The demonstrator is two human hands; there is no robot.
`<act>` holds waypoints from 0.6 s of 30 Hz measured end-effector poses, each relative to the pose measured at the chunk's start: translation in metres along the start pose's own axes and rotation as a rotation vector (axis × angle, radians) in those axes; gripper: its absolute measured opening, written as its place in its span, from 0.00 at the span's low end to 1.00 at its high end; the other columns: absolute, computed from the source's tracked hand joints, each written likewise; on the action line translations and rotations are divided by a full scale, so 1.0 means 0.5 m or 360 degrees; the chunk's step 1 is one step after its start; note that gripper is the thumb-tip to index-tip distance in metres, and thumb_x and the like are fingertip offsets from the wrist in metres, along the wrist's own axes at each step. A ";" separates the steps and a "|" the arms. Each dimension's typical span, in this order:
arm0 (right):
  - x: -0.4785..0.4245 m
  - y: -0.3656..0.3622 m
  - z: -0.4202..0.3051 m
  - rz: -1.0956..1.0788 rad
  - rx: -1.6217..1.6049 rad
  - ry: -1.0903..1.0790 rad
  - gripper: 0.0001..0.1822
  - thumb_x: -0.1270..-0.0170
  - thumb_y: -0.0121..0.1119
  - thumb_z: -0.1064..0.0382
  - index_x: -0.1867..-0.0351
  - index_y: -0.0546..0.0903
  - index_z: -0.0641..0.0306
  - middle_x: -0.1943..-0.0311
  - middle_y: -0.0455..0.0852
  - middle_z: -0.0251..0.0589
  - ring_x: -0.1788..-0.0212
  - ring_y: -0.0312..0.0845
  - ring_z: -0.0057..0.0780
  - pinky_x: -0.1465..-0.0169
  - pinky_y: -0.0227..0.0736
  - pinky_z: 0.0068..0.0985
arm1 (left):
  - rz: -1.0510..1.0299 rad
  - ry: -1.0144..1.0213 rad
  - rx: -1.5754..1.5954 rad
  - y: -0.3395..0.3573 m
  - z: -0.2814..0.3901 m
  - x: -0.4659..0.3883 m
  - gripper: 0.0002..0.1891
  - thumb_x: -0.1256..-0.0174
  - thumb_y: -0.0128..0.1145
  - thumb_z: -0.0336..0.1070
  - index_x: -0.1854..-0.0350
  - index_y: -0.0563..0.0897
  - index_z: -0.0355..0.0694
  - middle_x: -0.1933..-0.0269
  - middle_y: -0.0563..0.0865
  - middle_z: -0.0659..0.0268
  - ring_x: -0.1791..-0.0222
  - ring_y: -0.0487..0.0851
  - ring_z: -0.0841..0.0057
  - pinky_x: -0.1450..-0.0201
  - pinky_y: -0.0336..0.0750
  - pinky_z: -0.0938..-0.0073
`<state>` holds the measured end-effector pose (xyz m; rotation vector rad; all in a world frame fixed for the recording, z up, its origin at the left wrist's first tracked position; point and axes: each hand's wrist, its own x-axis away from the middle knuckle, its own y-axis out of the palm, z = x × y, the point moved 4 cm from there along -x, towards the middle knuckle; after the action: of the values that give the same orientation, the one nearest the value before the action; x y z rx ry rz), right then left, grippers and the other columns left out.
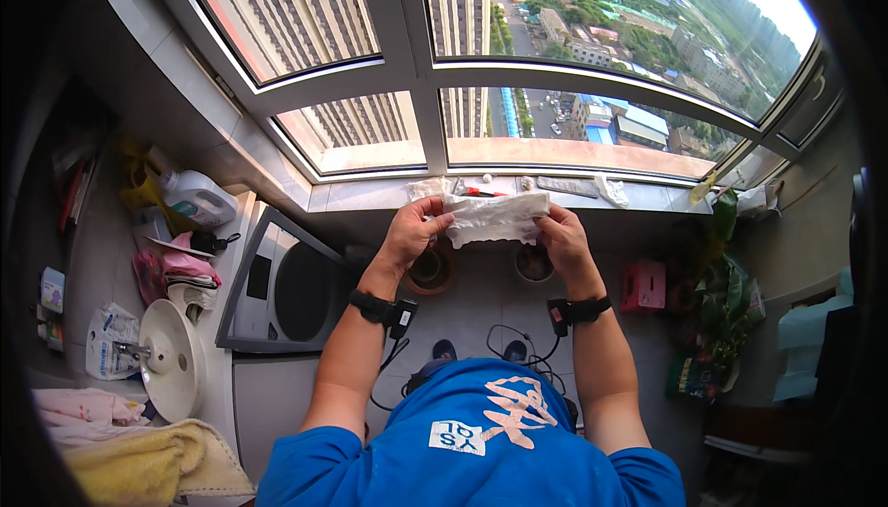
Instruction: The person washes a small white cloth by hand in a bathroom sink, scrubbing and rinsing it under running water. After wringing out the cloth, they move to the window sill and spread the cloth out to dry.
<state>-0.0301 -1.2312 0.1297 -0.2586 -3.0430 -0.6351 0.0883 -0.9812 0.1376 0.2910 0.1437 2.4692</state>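
Observation:
A crumpled, damp-looking white cloth or wipe [496, 219] is stretched between my two hands, just in front of the window sill. My left hand [416, 229] pinches its left end between thumb and fingers. Its right end is gripped by my right hand [563, 233]. Behind the cloth, on the tiled sill [655, 198], lies a tool with a red part [480, 192], partly covered from view. Another pale crumpled cloth [429, 188] rests left of it. Farther right are a grey textured flat pad [567, 186] and a white crumpled piece [612, 191].
Large framed windows [430, 80] rise behind the sill. Two pots [431, 271] [534, 262] stand on the floor below my hands. At left are a washing machine [284, 285], a washbasin [172, 361] and a detergent jug [198, 196]. A pink stool [642, 286] and leafy plants [725, 299] stand right. Cables hang from both wrists.

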 end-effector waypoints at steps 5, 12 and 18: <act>0.028 0.006 -0.030 -0.0393 -0.0614 -0.0026 0.23 0.23 0.52 0.62 0.34 0.75 0.75 0.44 0.86 0.47 0.45 0.85 0.33 0.42 0.79 0.28 | -0.0152 0.0040 0.0002 0.011 -0.008 -0.010 0.09 0.30 0.66 0.31 0.50 0.84 0.39 0.62 0.85 0.76 0.69 0.74 0.92 0.69 0.68 0.88; 0.033 -0.008 -0.026 -0.0101 -0.0113 0.0060 0.24 0.22 0.57 0.49 0.39 0.80 0.68 0.52 0.88 0.40 0.56 0.86 0.27 0.51 0.82 0.27 | -0.0229 0.0043 0.0080 0.028 -0.001 -0.018 0.07 0.29 0.64 0.30 0.52 0.83 0.42 0.63 0.84 0.77 0.71 0.73 0.94 0.71 0.64 0.90; 0.024 -0.011 -0.031 0.0168 0.0277 0.0060 0.15 0.24 0.62 0.58 0.50 0.85 0.70 0.65 0.89 0.33 0.66 0.85 0.18 0.61 0.80 0.19 | -0.0163 0.0226 0.0042 0.034 -0.008 -0.028 0.07 0.23 0.59 0.31 0.49 0.83 0.38 0.59 0.86 0.73 0.63 0.78 0.90 0.58 0.73 0.86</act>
<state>-0.0430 -1.2404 0.1422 -0.3939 -2.9995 -0.3619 0.0882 -1.0035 0.1340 0.1163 0.2454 2.3870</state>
